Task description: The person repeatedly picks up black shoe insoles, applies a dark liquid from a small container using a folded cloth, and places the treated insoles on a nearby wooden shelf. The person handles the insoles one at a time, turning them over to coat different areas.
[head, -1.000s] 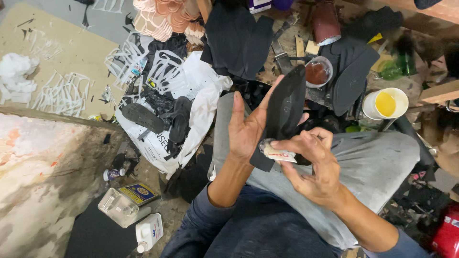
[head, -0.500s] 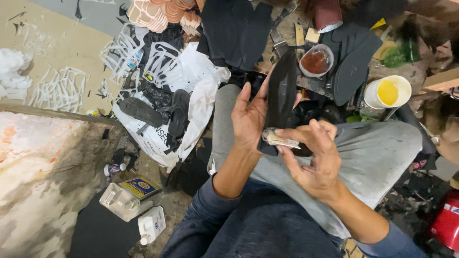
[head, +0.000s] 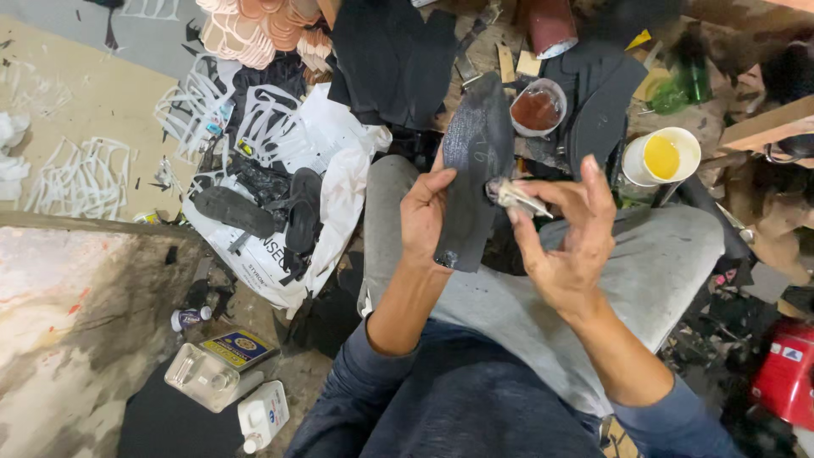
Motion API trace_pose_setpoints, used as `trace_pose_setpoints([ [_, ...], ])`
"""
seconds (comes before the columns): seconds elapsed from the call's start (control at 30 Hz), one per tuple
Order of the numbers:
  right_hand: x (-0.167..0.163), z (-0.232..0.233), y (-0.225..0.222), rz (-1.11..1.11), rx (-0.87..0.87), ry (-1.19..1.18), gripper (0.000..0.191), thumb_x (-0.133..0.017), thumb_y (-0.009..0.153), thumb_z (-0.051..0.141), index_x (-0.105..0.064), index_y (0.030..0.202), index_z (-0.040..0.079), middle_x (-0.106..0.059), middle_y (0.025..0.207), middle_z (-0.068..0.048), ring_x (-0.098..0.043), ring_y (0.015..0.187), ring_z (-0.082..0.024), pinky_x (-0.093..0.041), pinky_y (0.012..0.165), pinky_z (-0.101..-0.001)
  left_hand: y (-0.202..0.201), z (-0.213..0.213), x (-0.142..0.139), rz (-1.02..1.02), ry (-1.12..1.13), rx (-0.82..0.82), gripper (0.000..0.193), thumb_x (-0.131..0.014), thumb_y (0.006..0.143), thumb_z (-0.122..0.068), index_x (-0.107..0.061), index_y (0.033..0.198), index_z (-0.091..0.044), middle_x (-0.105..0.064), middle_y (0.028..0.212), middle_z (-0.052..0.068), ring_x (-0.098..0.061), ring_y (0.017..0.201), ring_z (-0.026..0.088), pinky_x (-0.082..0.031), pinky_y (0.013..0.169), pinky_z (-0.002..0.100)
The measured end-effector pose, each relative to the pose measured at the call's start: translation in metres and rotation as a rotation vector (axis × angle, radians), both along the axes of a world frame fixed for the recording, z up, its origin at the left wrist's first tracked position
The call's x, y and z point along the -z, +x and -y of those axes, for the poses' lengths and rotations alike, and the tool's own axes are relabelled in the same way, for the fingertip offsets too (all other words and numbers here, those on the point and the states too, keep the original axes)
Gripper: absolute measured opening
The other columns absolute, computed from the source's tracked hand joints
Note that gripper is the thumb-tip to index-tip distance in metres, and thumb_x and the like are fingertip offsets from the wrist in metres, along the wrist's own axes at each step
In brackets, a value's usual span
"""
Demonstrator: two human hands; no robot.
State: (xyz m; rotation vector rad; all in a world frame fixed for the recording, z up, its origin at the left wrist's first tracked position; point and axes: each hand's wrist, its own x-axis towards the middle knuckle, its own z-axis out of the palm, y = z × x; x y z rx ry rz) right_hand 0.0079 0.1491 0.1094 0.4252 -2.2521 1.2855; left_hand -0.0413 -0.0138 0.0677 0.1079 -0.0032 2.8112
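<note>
Looking down from a head-worn camera, a seated person in grey trousers (head: 644,280) and a dark blue top works over their lap. Their left hand (head: 424,216) is clenched around the edge of a dark sole-shaped piece (head: 476,161), holding it upright above the knees, its broad face turned toward the camera. Their right hand (head: 568,237) pinches a small pale brush (head: 513,197) between thumb and fingertips, its tip touching the right edge of the sole piece about halfway up.

Just beyond the sole piece, a small tub of reddish-brown paste (head: 538,108) sits among dark cut-out scraps. To the right of it, a white cup of yellow liquid (head: 661,157) stands near the person's right knee. A green bottle (head: 694,78) stands behind it.

To the left, a white plastic bag (head: 331,203) lies spread open on the floor with dark sandal parts (head: 263,208) piled on it. Nearer the camera on the left, a clear plastic bottle (head: 203,379) and a white bottle (head: 261,416) lie on their sides. A red container (head: 784,382) shows at the lower right edge.
</note>
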Motion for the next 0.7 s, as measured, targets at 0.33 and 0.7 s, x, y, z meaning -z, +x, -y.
trace_pose_setpoints([
  [0.33, 0.002, 0.018, 0.044, -0.144, -0.11, 0.004, 0.092, -0.078, 0.095, -0.005, -0.018, 0.163, 0.012, -0.073, 0.116, -0.01, -0.068, 0.098, -0.021, -0.04, 0.1, -0.0427, -0.006, 0.011, -0.01, 0.016, -0.028, -0.1, 0.056, -0.043, 0.098, -0.007, -0.039, 0.154, 0.003, -0.056, 0.147, 0.022, -0.056, 0.137, 0.033, -0.041, 0.122, 0.048],
  [0.7, -0.029, 0.002, -0.01, -0.122, -0.009, 0.234, 0.093, -0.083, 0.097, -0.003, -0.021, 0.165, 0.009, -0.076, 0.114, -0.006, -0.068, 0.102, -0.023, -0.039, 0.108, -0.0397, 0.019, 0.001, -0.011, -0.097, -0.227, -0.126, 0.065, -0.041, 0.103, -0.005, -0.028, 0.166, 0.003, -0.05, 0.157, 0.018, -0.053, 0.142, 0.028, -0.039, 0.124, 0.04],
])
